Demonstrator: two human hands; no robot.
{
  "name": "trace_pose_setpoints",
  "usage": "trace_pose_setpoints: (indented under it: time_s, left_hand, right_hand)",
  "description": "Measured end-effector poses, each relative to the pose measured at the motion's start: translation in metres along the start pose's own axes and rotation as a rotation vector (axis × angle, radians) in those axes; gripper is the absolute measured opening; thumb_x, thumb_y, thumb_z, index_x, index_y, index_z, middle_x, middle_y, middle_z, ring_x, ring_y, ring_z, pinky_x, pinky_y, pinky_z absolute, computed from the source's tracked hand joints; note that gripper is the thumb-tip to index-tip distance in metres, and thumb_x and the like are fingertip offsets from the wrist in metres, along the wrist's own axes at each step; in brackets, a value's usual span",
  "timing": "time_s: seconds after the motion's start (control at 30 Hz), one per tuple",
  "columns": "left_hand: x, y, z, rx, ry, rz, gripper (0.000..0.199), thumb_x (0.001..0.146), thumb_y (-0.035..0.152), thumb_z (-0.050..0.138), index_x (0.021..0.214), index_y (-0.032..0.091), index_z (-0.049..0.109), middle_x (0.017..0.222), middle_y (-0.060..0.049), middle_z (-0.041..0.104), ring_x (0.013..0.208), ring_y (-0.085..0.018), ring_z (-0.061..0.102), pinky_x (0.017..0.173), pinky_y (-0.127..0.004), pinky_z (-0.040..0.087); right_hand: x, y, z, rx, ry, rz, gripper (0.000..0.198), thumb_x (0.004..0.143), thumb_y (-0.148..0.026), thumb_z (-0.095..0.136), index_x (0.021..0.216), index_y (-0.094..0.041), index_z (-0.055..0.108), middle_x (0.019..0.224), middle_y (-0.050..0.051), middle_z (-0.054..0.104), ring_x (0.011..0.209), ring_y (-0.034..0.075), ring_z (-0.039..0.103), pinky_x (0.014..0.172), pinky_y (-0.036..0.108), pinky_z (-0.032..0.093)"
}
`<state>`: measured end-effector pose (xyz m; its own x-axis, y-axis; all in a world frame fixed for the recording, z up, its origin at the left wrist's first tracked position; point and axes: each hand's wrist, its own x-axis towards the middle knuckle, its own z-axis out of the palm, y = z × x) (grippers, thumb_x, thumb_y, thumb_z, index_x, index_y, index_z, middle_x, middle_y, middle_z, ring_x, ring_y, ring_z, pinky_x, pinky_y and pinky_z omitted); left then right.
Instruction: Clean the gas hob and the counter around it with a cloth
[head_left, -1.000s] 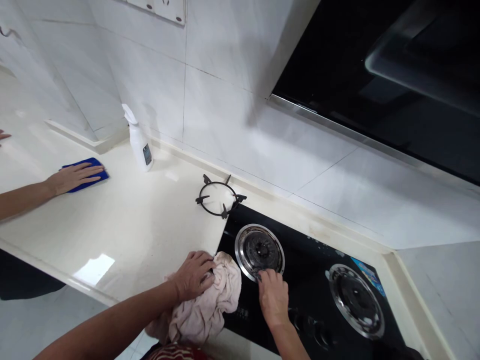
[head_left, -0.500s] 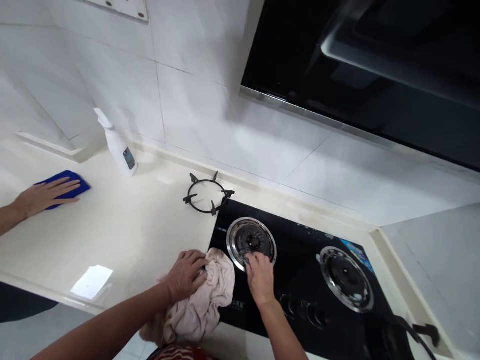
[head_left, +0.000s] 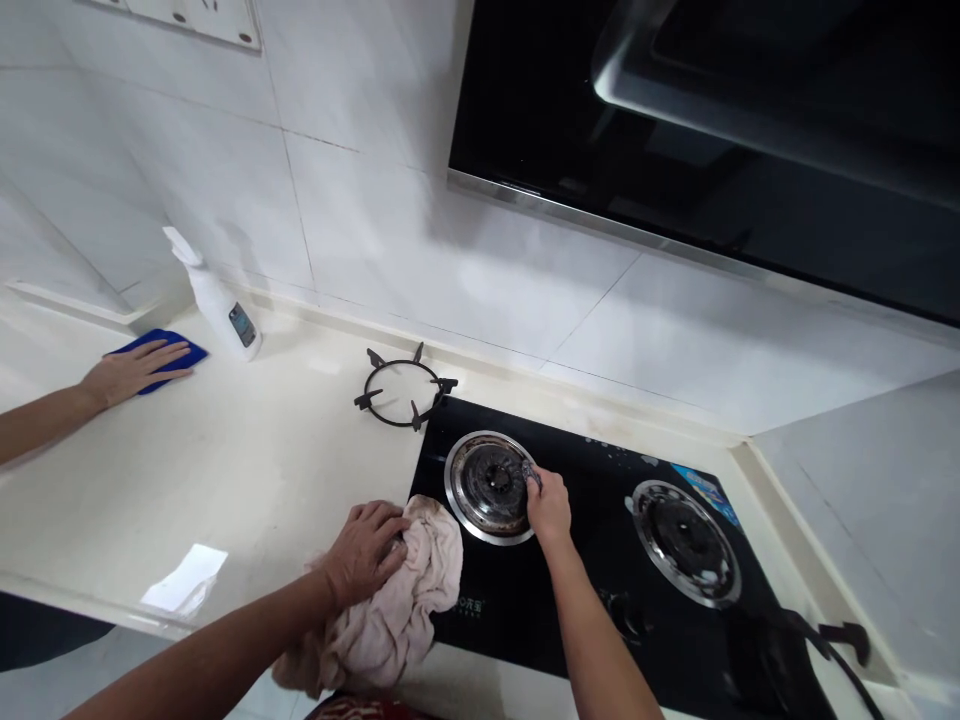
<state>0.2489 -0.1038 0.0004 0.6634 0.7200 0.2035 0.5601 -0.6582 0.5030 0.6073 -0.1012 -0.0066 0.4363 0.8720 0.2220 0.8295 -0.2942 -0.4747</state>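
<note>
My left hand (head_left: 367,550) grips a crumpled pale pink cloth (head_left: 416,590) that hangs over the counter's front edge and overlaps the stove's left corner. In my right hand (head_left: 550,507) is a small grey scouring pad (head_left: 531,474), mostly covered by the fingers. It presses at the right rim of the left burner (head_left: 491,490), whose metal dish looks dark and stained. The black glass stove (head_left: 517,610) also has a right burner (head_left: 688,545) with whitish foam spots. A round black pan support (head_left: 405,418) lies on the counter behind the stove's left corner.
At the left, another person's hand (head_left: 131,375) lies flat on a blue cloth (head_left: 169,345). A white spray bottle (head_left: 217,305) stands by the wall. The black range hood (head_left: 675,170) overhangs the stove. A dark handle-like object (head_left: 847,640) sits at the right.
My right hand has moved from the left burner's front to its right rim with the scouring pad. The other person's hand and blue cloth have shifted toward the spray bottle. My left hand stays put.
</note>
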Motion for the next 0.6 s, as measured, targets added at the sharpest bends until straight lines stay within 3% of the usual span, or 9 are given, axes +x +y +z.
trace_pose_setpoints:
  time_s: [0.1,0.17,0.3,0.4,0.47,0.6]
  left_hand:
    - [0.0,0.0,0.0,0.006,-0.008,0.0,0.028,0.091,0.031,0.052,0.117,0.023,0.06,0.119,-0.007,0.06,0.115,-0.026,0.05,0.095,-0.044,0.036]
    - [0.001,-0.001,0.0,0.004,-0.007,0.003,0.028,0.091,0.031,0.052,0.117,0.023,0.06,0.119,-0.008,0.06,0.115,-0.026,0.05,0.095,-0.044,0.036]
    - [0.001,-0.003,0.001,-0.003,-0.003,0.006,0.029,0.092,0.032,0.051,0.118,0.024,0.06,0.12,-0.008,0.06,0.115,-0.026,0.05,0.095,-0.044,0.036]
    - [0.001,-0.003,0.002,0.0,-0.017,0.002,0.029,0.092,0.031,0.051,0.118,0.024,0.06,0.121,-0.008,0.06,0.116,-0.026,0.049,0.095,-0.045,0.035]
    - [0.001,-0.002,0.001,0.005,-0.028,-0.001,0.029,0.092,0.032,0.052,0.118,0.024,0.059,0.121,-0.008,0.06,0.116,-0.026,0.049,0.096,-0.045,0.035]
    - [0.002,0.0,-0.001,0.012,-0.041,-0.008,0.029,0.092,0.032,0.052,0.119,0.023,0.059,0.122,-0.008,0.059,0.116,-0.026,0.049,0.096,-0.044,0.035]
  right_hand:
    - [-0.05,-0.009,0.01,-0.009,0.061,0.013,0.037,0.094,-0.034,0.035,0.111,-0.014,0.061,0.104,0.015,0.058,0.098,0.026,0.053,0.085,0.041,0.044]
    - [-0.087,-0.019,0.013,-0.009,0.077,-0.055,0.034,0.096,-0.034,0.036,0.109,-0.016,0.062,0.1,0.013,0.059,0.095,0.025,0.052,0.084,0.04,0.044]
    - [-0.119,-0.032,0.003,0.051,-0.067,-0.264,0.027,0.098,-0.032,0.039,0.109,-0.024,0.062,0.106,0.008,0.061,0.097,0.022,0.053,0.086,0.037,0.043]
    - [-0.091,-0.021,-0.018,0.028,-0.003,-0.216,0.029,0.099,-0.032,0.038,0.114,-0.022,0.06,0.109,0.009,0.06,0.101,0.022,0.053,0.088,0.036,0.043]
    - [-0.058,-0.008,-0.031,-0.158,-0.001,-0.117,0.031,0.098,-0.032,0.039,0.118,-0.022,0.06,0.112,0.01,0.059,0.1,0.024,0.052,0.083,0.037,0.042]
    - [-0.008,0.009,-0.04,-0.468,-0.283,-0.076,0.032,0.095,-0.025,0.045,0.123,-0.028,0.06,0.112,0.008,0.059,0.099,0.024,0.053,0.077,0.035,0.039]
